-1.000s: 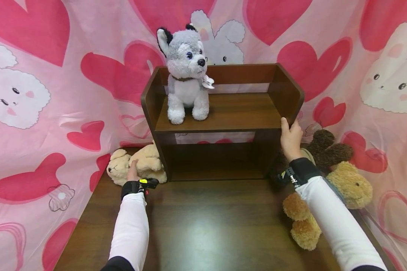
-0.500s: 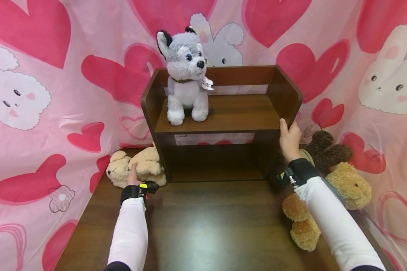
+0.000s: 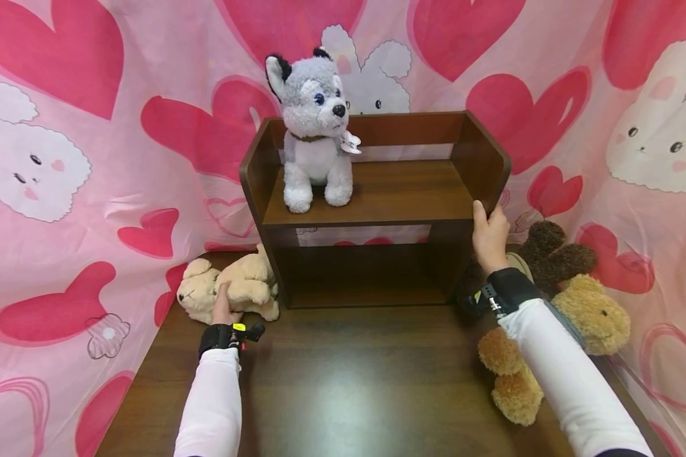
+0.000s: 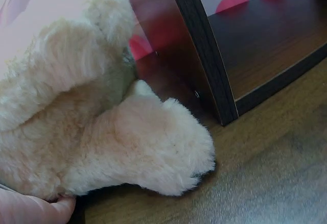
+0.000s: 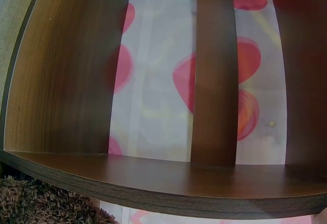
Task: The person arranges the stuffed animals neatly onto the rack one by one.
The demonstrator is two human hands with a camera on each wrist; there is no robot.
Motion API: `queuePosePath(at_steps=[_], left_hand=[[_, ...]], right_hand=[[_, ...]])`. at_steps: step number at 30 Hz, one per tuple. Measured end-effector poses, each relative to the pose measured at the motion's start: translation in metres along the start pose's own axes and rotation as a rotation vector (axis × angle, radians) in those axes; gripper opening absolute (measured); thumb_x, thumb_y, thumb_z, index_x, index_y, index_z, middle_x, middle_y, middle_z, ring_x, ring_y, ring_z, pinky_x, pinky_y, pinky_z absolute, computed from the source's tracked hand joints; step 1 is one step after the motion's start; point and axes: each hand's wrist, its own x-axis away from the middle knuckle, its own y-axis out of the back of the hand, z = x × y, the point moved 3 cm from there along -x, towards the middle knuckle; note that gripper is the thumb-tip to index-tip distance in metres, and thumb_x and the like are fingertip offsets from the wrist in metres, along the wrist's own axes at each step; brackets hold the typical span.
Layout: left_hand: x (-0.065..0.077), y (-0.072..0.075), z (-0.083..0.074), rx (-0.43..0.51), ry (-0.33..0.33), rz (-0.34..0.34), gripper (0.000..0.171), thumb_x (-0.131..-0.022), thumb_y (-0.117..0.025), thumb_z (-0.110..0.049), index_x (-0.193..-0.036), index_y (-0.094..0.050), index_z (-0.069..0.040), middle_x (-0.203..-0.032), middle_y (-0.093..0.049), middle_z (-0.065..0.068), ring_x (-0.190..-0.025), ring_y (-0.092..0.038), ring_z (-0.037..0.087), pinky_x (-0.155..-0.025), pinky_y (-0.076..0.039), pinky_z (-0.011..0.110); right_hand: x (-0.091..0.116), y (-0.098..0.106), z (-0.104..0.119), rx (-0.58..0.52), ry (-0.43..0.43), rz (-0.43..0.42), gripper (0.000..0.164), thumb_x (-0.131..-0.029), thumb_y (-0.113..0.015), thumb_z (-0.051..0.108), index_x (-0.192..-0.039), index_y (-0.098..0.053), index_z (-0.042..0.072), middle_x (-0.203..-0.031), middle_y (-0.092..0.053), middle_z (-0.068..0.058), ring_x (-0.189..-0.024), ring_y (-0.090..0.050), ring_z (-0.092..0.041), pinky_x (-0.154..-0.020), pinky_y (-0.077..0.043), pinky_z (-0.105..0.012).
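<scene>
On the left of the head view, my left hand [image 3: 223, 308] grips a cream plush dog [image 3: 246, 279] round its body. The toy lies on its side, head to the left, legs toward the bookshelf. In the left wrist view its fluffy paw [image 4: 168, 147] is close to the shelf's lower corner, and part of my hand [image 4: 33, 208] shows under the fur. My right hand [image 3: 490, 236] holds the right side panel of the dark brown bookshelf [image 3: 371, 222], thumb at its front edge. A grey and white plush husky [image 3: 317, 136] sits upright on the upper shelf, at its left end.
Right of the bookshelf lie a dark brown plush toy [image 3: 563, 260], a golden plush toy [image 3: 591, 314] and orange-brown plush paws [image 3: 514, 393], partly behind the right forearm. Pink heart-patterned cloth [image 3: 166, 133] surrounds the wooden table [image 3: 343, 374].
My left hand has drawn the cream plush dog slightly toward me and to the left. The right hand keeps its hold on the bookshelf, and the husky stays put.
</scene>
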Motion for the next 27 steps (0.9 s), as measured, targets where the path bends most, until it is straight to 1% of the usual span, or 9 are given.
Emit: queuePosePath(at_steps=[1, 3, 6, 8, 10, 12, 19, 23, 27], left_hand=[[0.016, -0.011, -0.003, 0.007, 0.009, -0.016, 0.061, -0.075, -0.068, -0.046, -0.128, -0.046, -0.026, -0.133, -0.035, -0.001, -0.119, -0.039, 0.018, -0.1, -0.031, 0.042], [0.058, -0.037, -0.01, 0.023, 0.036, -0.045, 0.07, -0.078, -0.063, -0.047, -0.137, -0.033, -0.023, -0.14, -0.027, 0.0, -0.126, -0.03, 0.016, -0.105, -0.024, 0.039], [0.12, -0.072, -0.022, 0.031, 0.06, -0.064, 0.074, -0.084, -0.054, -0.044, -0.143, -0.018, -0.019, -0.142, -0.02, -0.002, -0.13, -0.02, 0.012, -0.109, -0.015, 0.032], [0.146, -0.085, -0.028, 0.037, 0.07, -0.036, 0.068, -0.086, -0.05, -0.043, -0.141, -0.018, -0.019, -0.137, -0.025, -0.002, -0.129, -0.021, 0.011, -0.108, -0.016, 0.029], [0.16, -0.092, -0.03, 0.062, 0.072, 0.008, 0.059, -0.089, -0.048, -0.04, -0.137, -0.022, -0.019, -0.127, -0.033, -0.004, -0.126, -0.025, 0.01, -0.107, -0.019, 0.025], [0.163, -0.093, -0.031, 0.089, 0.076, 0.03, 0.049, -0.09, -0.048, -0.038, -0.131, -0.027, -0.02, -0.119, -0.036, -0.006, -0.122, -0.028, 0.009, -0.105, -0.022, 0.024], [0.164, -0.085, -0.028, 0.136, 0.091, 0.027, 0.064, -0.089, -0.051, -0.038, -0.14, -0.015, -0.021, -0.123, -0.031, -0.006, -0.127, -0.022, 0.007, -0.106, -0.018, 0.022], [0.167, -0.081, -0.028, 0.14, 0.073, 0.062, 0.045, -0.09, -0.049, -0.037, -0.128, -0.028, -0.024, -0.116, -0.035, -0.009, -0.118, -0.031, 0.006, -0.102, -0.024, 0.02], [0.169, -0.076, -0.028, 0.101, 0.049, 0.069, 0.045, -0.091, -0.05, -0.038, -0.128, -0.029, -0.024, -0.118, -0.035, -0.009, -0.116, -0.032, 0.006, -0.102, -0.024, 0.021]], right_hand=[[0.0, 0.0, 0.0, 0.001, -0.001, -0.001, 0.041, -0.095, -0.042, 0.027, -0.112, -0.05, -0.01, -0.111, -0.054, -0.027, -0.104, -0.047, -0.033, -0.089, -0.034, -0.045], [0.0, 0.0, 0.0, 0.003, 0.0, -0.002, 0.041, -0.095, -0.042, 0.027, -0.112, -0.05, -0.01, -0.111, -0.054, -0.027, -0.103, -0.047, -0.033, -0.089, -0.034, -0.045], [0.0, 0.0, -0.001, -0.001, -0.003, -0.002, 0.041, -0.095, -0.042, 0.027, -0.112, -0.05, -0.009, -0.111, -0.054, -0.026, -0.104, -0.047, -0.033, -0.089, -0.034, -0.045], [0.0, 0.0, -0.002, -0.002, -0.006, -0.002, 0.041, -0.095, -0.042, 0.027, -0.112, -0.05, -0.009, -0.111, -0.054, -0.026, -0.104, -0.047, -0.032, -0.09, -0.034, -0.045], [0.0, 0.0, -0.002, 0.001, -0.006, -0.004, 0.041, -0.095, -0.041, 0.027, -0.112, -0.051, -0.009, -0.11, -0.054, -0.026, -0.103, -0.047, -0.032, -0.09, -0.034, -0.045], [-0.001, 0.001, -0.003, 0.005, -0.005, -0.008, 0.041, -0.095, -0.041, 0.027, -0.111, -0.051, -0.01, -0.109, -0.054, -0.027, -0.102, -0.047, -0.033, -0.089, -0.034, -0.045], [0.0, 0.001, -0.001, 0.018, -0.005, -0.009, 0.041, -0.095, -0.041, 0.027, -0.11, -0.051, -0.01, -0.111, -0.054, -0.028, -0.106, -0.048, -0.036, -0.09, -0.034, -0.046], [0.0, 0.001, 0.0, 0.017, -0.011, -0.003, 0.041, -0.095, -0.041, 0.028, -0.11, -0.051, -0.01, -0.111, -0.054, -0.027, -0.106, -0.048, -0.035, -0.09, -0.034, -0.046], [0.0, 0.0, 0.0, 0.014, -0.011, 0.005, 0.042, -0.096, -0.041, 0.028, -0.11, -0.051, -0.009, -0.111, -0.054, -0.027, -0.106, -0.047, -0.034, -0.089, -0.033, -0.045]])
